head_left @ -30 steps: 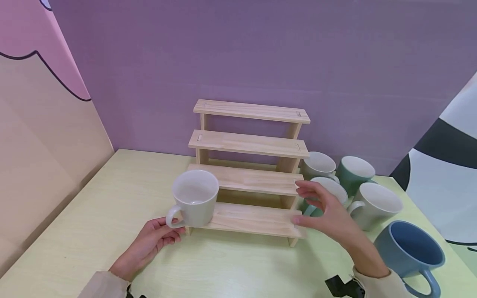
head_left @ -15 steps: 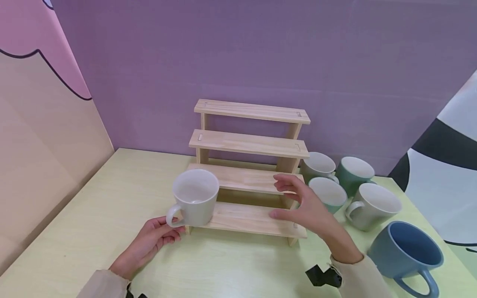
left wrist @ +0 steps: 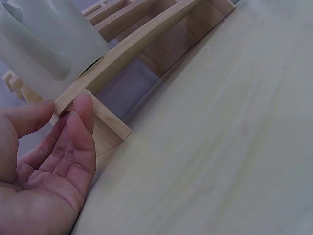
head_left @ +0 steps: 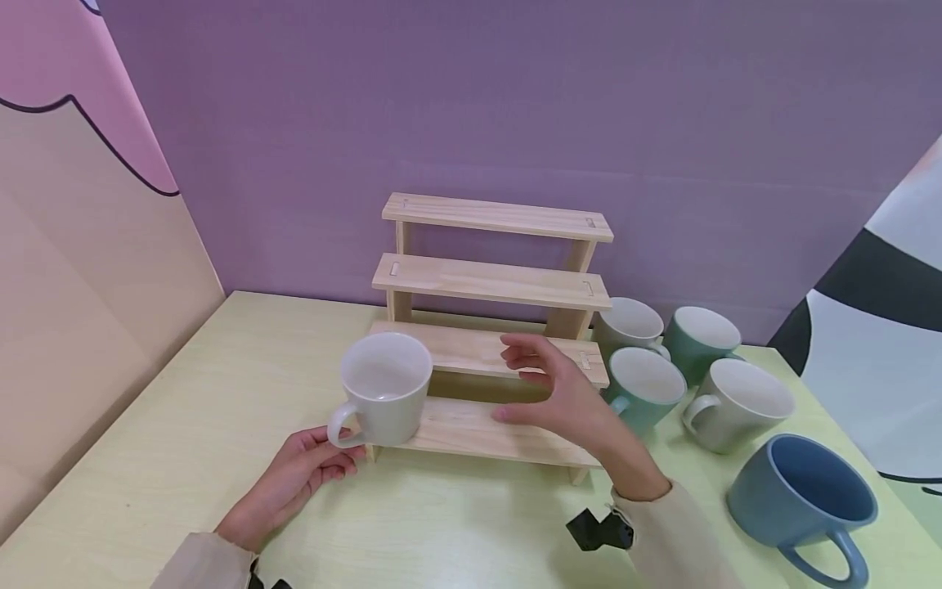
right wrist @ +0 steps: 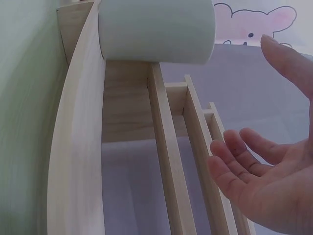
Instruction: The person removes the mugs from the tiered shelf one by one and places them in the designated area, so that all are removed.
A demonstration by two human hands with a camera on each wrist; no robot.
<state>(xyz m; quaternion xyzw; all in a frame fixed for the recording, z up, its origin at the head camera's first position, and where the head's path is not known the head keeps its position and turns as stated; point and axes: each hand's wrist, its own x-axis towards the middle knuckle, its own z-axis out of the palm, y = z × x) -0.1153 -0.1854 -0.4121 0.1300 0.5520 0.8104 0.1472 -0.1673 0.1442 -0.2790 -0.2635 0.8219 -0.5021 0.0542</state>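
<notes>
A white mug (head_left: 384, 388) stands upright at the left end of the lowest board of a four-step wooden shelf (head_left: 486, 433), its handle turned to the front left. At that board's left corner, just below the handle, my left hand (head_left: 302, 474) pinches the board, thumb above and fingers beneath in the left wrist view. My right hand (head_left: 559, 401) hovers over the lower steps, right of the mug, with thumb and fingers spread apart and holding nothing. In the right wrist view the mug (right wrist: 156, 32) is apart from the fingers (right wrist: 230, 166).
Right of the shelf stand several more mugs: a white one (head_left: 633, 319), a green one (head_left: 699, 335), another green one (head_left: 643, 393), a grey-white one (head_left: 736, 409) and a large blue one (head_left: 795, 499). A purple panel (head_left: 500, 98) rises behind the table (head_left: 294, 352).
My right hand has moved left from the shelf's right end toward the mug, fingers still spread. The left hand and the white mug have stayed in place.
</notes>
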